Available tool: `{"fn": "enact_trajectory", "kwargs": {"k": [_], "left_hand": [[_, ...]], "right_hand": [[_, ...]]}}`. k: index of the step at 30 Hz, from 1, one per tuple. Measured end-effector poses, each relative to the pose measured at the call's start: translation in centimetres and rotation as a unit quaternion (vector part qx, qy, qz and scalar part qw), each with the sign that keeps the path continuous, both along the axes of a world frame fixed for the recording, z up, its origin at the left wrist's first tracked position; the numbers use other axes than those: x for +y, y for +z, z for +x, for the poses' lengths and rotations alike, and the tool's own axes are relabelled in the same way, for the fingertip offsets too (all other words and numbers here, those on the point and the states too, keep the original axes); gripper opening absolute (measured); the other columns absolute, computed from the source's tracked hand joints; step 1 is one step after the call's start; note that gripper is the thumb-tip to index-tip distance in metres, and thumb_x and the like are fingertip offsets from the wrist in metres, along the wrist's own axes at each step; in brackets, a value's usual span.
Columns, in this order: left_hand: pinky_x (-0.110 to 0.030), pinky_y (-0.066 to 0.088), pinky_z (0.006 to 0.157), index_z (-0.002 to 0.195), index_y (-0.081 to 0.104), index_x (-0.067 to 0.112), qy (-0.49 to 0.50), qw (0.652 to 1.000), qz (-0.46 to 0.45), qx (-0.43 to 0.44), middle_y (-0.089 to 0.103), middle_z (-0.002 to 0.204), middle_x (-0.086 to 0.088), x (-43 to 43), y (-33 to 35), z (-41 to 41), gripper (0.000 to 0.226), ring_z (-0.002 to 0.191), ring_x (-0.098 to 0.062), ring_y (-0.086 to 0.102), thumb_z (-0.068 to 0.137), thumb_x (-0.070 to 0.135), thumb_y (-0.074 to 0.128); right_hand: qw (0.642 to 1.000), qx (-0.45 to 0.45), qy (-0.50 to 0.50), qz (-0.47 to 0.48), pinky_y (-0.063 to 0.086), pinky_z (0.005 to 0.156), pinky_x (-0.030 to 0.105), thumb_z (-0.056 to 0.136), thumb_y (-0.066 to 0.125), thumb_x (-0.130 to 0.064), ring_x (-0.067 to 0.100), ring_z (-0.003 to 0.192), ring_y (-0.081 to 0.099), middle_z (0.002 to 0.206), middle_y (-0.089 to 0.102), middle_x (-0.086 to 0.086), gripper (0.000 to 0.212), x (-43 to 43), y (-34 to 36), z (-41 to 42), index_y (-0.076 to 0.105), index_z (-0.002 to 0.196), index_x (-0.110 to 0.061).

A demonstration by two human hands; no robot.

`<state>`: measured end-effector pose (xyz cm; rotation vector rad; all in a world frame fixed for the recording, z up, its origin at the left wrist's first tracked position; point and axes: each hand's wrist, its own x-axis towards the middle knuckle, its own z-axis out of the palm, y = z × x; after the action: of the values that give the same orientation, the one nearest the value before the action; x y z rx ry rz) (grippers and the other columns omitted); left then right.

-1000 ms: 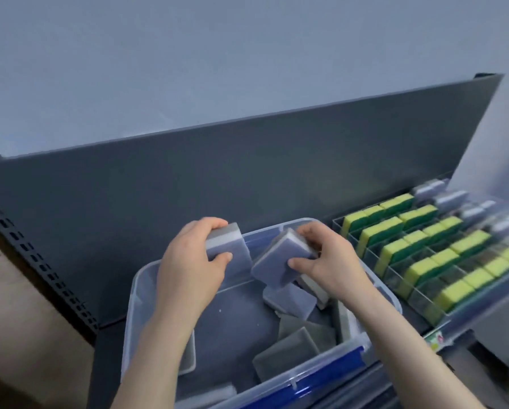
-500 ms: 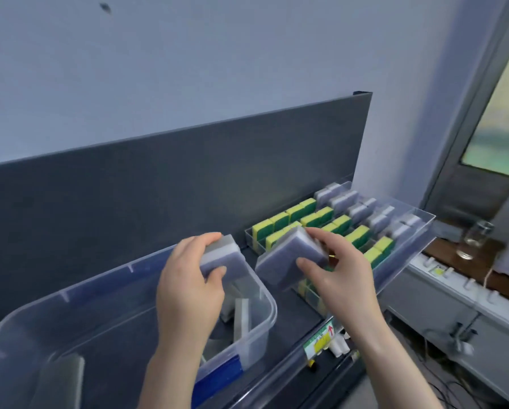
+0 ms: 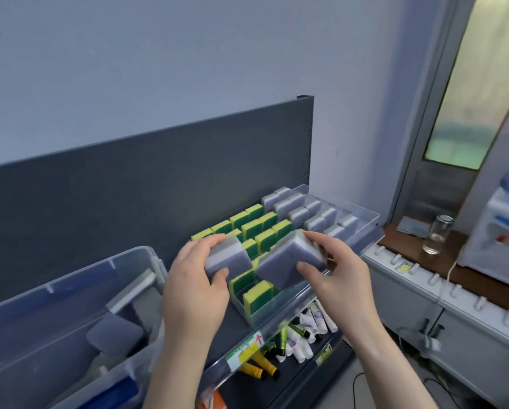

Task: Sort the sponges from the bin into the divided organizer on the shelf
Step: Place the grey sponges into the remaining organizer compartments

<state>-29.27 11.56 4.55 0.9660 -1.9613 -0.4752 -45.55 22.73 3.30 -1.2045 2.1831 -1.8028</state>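
Observation:
My left hand (image 3: 192,293) grips a grey sponge (image 3: 229,258) between thumb and fingers. A second, larger grey sponge (image 3: 288,262) is held tilted by my right hand (image 3: 337,278). Both sponges hover over the near part of the clear divided organizer (image 3: 362,231) on the shelf. Its left rows hold several yellow-green sponges (image 3: 254,225); its right rows hold several grey ones (image 3: 299,212). The clear plastic bin (image 3: 70,278) sits at the lower left with several grey sponges (image 3: 114,335) still inside.
A dark grey back panel (image 3: 129,187) rises behind the shelf. The lower shelf holds tubes (image 3: 306,329) and yellow bottles. To the right stand a counter with a glass (image 3: 437,234) and a water dispenser (image 3: 501,231).
Both hands lifted their grey sponges out of the bin and carried them right, over the organizer. The view swung right, leaving the bin at the lower left.

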Motion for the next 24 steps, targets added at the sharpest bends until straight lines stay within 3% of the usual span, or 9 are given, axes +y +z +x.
{"fn": "enact_trajectory", "kwargs": {"k": [3, 8, 13, 24], "left_hand": [[-0.017, 0.036, 0.082, 0.119, 0.059, 0.031, -0.012, 1.000, 0.007, 0.007, 0.051, 0.110, 0.022, 1.8, -0.5, -3.3, 0.052, 0.095, 0.003, 0.045, 0.078, 0.001, 0.069], [-0.012, 0.035, 0.077, 0.119, 0.059, 0.030, -0.042, 0.999, 0.017, -0.004, 0.050, 0.109, 0.022, 4.2, -1.3, -8.0, 0.052, 0.096, -0.002, 0.049, 0.077, 0.001, 0.071], [-0.006, 0.032, 0.073, 0.117, 0.059, 0.032, -0.059, 0.998, 0.019, -0.022, 0.051, 0.107, 0.023, 4.7, -2.0, -11.4, 0.051, 0.095, 0.003, 0.045, 0.078, 0.001, 0.071], [-0.006, 0.036, 0.072, 0.118, 0.059, 0.031, -0.072, 0.997, 0.025, -0.032, 0.052, 0.110, 0.021, 0.1, -2.2, -20.3, 0.051, 0.097, -0.003, 0.051, 0.078, 0.001, 0.072]], "right_hand": [[1.000, 0.014, -0.011, 0.010, 0.042, 0.079, 0.011, 0.075, 0.073, -0.010, -0.008, 0.097, 0.054, 0.105, 0.059, -0.023, 0.048, 2.1, -0.6, -3.0, 0.061, 0.114, -0.035], [0.998, 0.030, -0.041, 0.022, 0.037, 0.075, -0.001, 0.074, 0.073, -0.010, -0.017, 0.097, 0.049, 0.103, 0.057, -0.026, 0.049, 4.9, -1.4, -7.6, 0.061, 0.114, -0.035], [0.998, 0.027, -0.056, 0.024, 0.037, 0.075, -0.001, 0.072, 0.073, -0.005, -0.013, 0.098, 0.051, 0.104, 0.061, -0.020, 0.050, 6.1, -2.7, -10.8, 0.062, 0.112, -0.033], [0.996, 0.022, -0.081, 0.012, 0.036, 0.077, -0.002, 0.072, 0.073, -0.004, -0.017, 0.097, 0.049, 0.100, 0.055, -0.032, 0.050, 2.4, -3.2, -19.0, 0.061, 0.108, -0.037]]}}
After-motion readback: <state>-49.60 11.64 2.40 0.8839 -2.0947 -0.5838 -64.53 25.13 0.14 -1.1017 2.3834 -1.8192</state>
